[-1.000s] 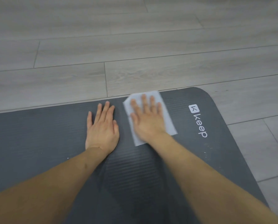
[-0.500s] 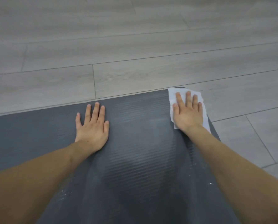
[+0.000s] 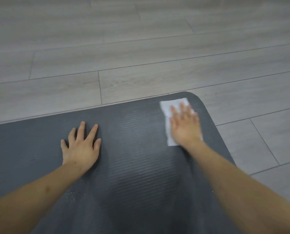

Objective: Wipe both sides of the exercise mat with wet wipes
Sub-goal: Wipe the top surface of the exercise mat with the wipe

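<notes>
Grey floor (image 3: pixel 140 48) bears dark mat (image 3: pixel 132 166); left hand (image 3: pixel 81 147) flat, right hand (image 3: pixel 185 125) flat pressing wipe (image 3: pixel 166 107).

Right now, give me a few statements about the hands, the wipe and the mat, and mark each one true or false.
1. The right hand presses the wet wipe flat on the mat. True.
2. The left hand holds a second wipe. False: it rests bare on the mat, fingers spread.
3. The wipe lies near the mat's rounded far corner. True.
4. The mat is rolled up. False: it lies flat on the floor.
</notes>
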`<action>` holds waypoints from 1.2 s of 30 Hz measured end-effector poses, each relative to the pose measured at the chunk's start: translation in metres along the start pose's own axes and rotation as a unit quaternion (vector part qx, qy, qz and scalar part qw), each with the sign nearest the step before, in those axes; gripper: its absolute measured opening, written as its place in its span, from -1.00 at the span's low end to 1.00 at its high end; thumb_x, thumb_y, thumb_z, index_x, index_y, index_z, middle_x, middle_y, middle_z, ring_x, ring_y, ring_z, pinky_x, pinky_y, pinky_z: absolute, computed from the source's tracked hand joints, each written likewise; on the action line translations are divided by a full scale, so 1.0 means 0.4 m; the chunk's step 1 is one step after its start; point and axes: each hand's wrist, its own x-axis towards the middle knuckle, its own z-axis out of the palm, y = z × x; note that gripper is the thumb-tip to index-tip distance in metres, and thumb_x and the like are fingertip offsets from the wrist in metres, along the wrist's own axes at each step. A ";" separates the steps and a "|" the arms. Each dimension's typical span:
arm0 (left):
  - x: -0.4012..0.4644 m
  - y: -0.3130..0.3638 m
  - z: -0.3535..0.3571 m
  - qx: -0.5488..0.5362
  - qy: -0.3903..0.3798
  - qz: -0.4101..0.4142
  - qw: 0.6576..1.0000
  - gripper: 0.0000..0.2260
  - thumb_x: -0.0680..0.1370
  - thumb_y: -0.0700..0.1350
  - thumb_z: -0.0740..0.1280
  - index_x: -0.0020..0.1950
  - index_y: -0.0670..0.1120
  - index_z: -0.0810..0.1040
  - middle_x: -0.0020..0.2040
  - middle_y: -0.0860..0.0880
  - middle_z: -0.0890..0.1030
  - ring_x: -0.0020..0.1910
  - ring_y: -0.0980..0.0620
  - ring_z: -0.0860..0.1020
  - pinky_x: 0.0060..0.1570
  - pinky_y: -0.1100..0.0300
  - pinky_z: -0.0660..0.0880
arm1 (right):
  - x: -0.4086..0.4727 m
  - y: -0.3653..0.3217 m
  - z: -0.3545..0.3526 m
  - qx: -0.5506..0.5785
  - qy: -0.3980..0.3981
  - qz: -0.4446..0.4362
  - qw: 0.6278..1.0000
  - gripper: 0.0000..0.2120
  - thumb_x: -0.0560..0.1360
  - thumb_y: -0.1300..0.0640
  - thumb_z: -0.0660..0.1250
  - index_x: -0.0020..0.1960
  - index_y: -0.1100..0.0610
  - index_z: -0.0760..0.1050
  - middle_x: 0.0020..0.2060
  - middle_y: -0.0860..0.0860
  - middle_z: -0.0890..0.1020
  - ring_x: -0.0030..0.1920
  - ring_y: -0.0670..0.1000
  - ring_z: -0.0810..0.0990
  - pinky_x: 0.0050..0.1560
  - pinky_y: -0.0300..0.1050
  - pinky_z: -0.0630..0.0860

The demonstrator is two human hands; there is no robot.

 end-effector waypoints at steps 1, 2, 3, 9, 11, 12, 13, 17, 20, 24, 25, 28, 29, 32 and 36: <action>0.001 0.001 0.001 0.003 -0.023 -0.004 1.000 -0.49 0.68 0.23 -0.11 0.63 0.30 -0.16 0.67 0.05 -0.21 0.63 -0.13 -0.19 0.53 -0.35 -0.09 | 0.005 0.066 -0.012 0.008 -0.013 0.043 0.999 -0.43 0.68 -0.19 -0.30 0.68 -0.16 -0.14 0.68 0.05 -0.14 0.67 0.14 -0.16 0.62 0.22 -0.12; 0.006 0.003 0.003 0.005 -0.043 -0.004 0.999 -0.50 0.68 0.22 -0.15 0.61 0.31 -0.23 0.66 0.06 -0.28 0.63 -0.12 -0.25 0.51 -0.39 -0.14 | 0.003 0.109 -0.025 0.022 -0.027 0.073 0.997 -0.43 0.68 -0.19 -0.28 0.68 -0.16 -0.17 0.68 0.04 -0.16 0.67 0.12 -0.20 0.63 0.19 -0.16; 0.012 0.007 0.008 0.004 -0.054 -0.003 0.999 -0.50 0.68 0.21 -0.17 0.60 0.32 -0.27 0.64 0.06 -0.32 0.62 -0.11 -0.29 0.49 -0.42 -0.18 | -0.002 0.126 -0.032 0.025 -0.031 0.090 0.995 -0.42 0.67 -0.20 -0.28 0.68 -0.15 -0.18 0.68 0.04 -0.18 0.66 0.12 -0.22 0.63 0.18 -0.19; 0.025 0.009 0.015 -0.003 -0.091 -0.017 0.996 -0.50 0.68 0.22 -0.20 0.55 0.35 -0.39 0.59 0.08 -0.47 0.58 -0.10 -0.42 0.44 -0.45 -0.30 | -0.081 -0.180 0.025 -0.014 -0.025 -0.090 0.996 -0.33 0.61 -0.15 -0.39 0.69 0.00 -0.19 0.67 0.16 -0.17 0.65 0.18 -0.25 0.57 0.28 -0.37; 0.031 0.009 0.009 -0.013 -0.113 -0.020 0.993 -0.50 0.68 0.23 -0.18 0.54 0.36 -0.41 0.57 0.10 -0.50 0.57 -0.09 -0.45 0.43 -0.43 -0.34 | -0.152 -0.323 0.054 0.002 -0.026 -0.195 0.981 -0.38 0.66 -0.14 -0.27 0.70 -0.01 -0.12 0.67 0.15 -0.13 0.66 0.15 -0.23 0.61 0.21 -0.30; 0.032 0.008 0.006 -0.019 -0.120 -0.023 0.992 -0.50 0.68 0.23 -0.17 0.53 0.37 -0.41 0.56 0.10 -0.51 0.56 -0.08 -0.46 0.42 -0.42 -0.35 | -0.178 -0.369 0.060 0.017 -0.029 -0.228 0.973 -0.41 0.69 -0.13 -0.20 0.70 -0.03 -0.09 0.67 0.12 -0.12 0.66 0.12 -0.22 0.63 0.15 -0.26; 0.032 0.008 0.005 -0.023 -0.124 -0.026 0.992 -0.50 0.68 0.23 -0.17 0.53 0.38 -0.41 0.55 0.11 -0.52 0.56 -0.08 -0.47 0.42 -0.41 -0.36 | -0.192 -0.391 0.059 0.029 -0.037 -0.247 0.968 -0.43 0.71 -0.13 -0.17 0.69 -0.06 -0.07 0.68 0.10 -0.12 0.67 0.08 -0.21 0.64 0.10 -0.23; 0.031 0.009 -0.003 -0.027 -0.136 -0.025 0.990 -0.49 0.68 0.24 -0.16 0.54 0.38 -0.38 0.56 0.11 -0.51 0.56 -0.07 -0.47 0.42 -0.40 -0.37 | -0.137 -0.277 0.041 0.009 -0.047 -0.235 0.971 -0.40 0.67 -0.17 -0.25 0.69 -0.09 -0.04 0.68 0.09 -0.04 0.67 0.08 -0.14 0.64 0.10 -0.15; 0.030 0.010 -0.004 -0.022 -0.135 -0.026 0.990 -0.49 0.68 0.24 -0.16 0.55 0.37 -0.38 0.56 0.11 -0.51 0.56 -0.08 -0.47 0.41 -0.41 -0.36 | -0.066 -0.045 0.012 -0.003 -0.005 -0.081 0.997 -0.32 0.60 -0.21 -0.38 0.69 -0.07 -0.10 0.67 0.15 -0.08 0.67 0.12 -0.13 0.64 0.07 -0.16; 0.032 0.015 -0.005 -0.027 -0.139 -0.027 0.990 -0.49 0.68 0.25 -0.15 0.54 0.38 -0.37 0.55 0.12 -0.52 0.55 -0.07 -0.49 0.40 -0.41 -0.37 | -0.067 0.175 -0.028 0.020 -0.017 0.083 0.996 -0.38 0.67 -0.18 -0.29 0.70 -0.06 -0.14 0.68 0.13 -0.12 0.67 0.11 -0.15 0.64 0.11 -0.14; 0.032 0.015 -0.007 -0.028 -0.143 -0.027 0.989 -0.49 0.68 0.25 -0.15 0.54 0.38 -0.37 0.55 0.12 -0.52 0.55 -0.07 -0.49 0.40 -0.42 -0.38 | -0.071 0.170 -0.022 0.023 -0.015 0.096 0.995 -0.40 0.68 -0.17 -0.25 0.70 -0.06 -0.15 0.68 0.13 -0.13 0.67 0.12 -0.16 0.64 0.12 -0.14; 0.030 0.015 -0.011 -0.032 -0.150 -0.029 0.988 -0.48 0.68 0.25 -0.15 0.54 0.37 -0.39 0.54 0.12 -0.53 0.54 -0.08 -0.50 0.39 -0.42 -0.39 | -0.084 0.066 0.007 0.020 -0.007 0.082 0.996 -0.38 0.67 -0.17 -0.30 0.69 -0.03 -0.20 0.67 0.16 -0.15 0.66 0.18 -0.17 0.63 0.18 -0.12; 0.031 0.016 -0.012 -0.030 -0.151 -0.027 0.988 -0.48 0.68 0.25 -0.15 0.54 0.37 -0.39 0.54 0.11 -0.53 0.54 -0.09 -0.50 0.39 -0.42 -0.39 | -0.099 0.014 0.017 0.018 -0.007 0.054 0.998 -0.36 0.64 -0.16 -0.35 0.69 -0.02 -0.22 0.67 0.18 -0.14 0.66 0.20 -0.16 0.63 0.20 -0.10; 0.032 0.012 -0.017 -0.033 -0.158 -0.027 0.987 -0.48 0.68 0.25 -0.15 0.54 0.37 -0.38 0.54 0.11 -0.53 0.54 -0.09 -0.50 0.39 -0.42 -0.39 | -0.210 -0.213 0.054 0.025 -0.022 -0.107 0.994 -0.36 0.65 -0.14 -0.31 0.69 0.02 -0.19 0.66 0.18 -0.14 0.66 0.24 -0.15 0.62 0.24 -0.12; 0.038 0.006 -0.017 -0.048 -0.168 -0.027 0.984 -0.48 0.69 0.25 -0.13 0.54 0.39 -0.37 0.53 0.14 -0.54 0.53 -0.07 -0.51 0.42 -0.41 -0.40 | -0.351 -0.375 0.074 0.034 -0.063 -0.302 0.951 -0.44 0.71 -0.13 -0.13 0.69 -0.08 -0.08 0.68 0.04 -0.11 0.66 0.10 -0.24 0.63 0.15 -0.23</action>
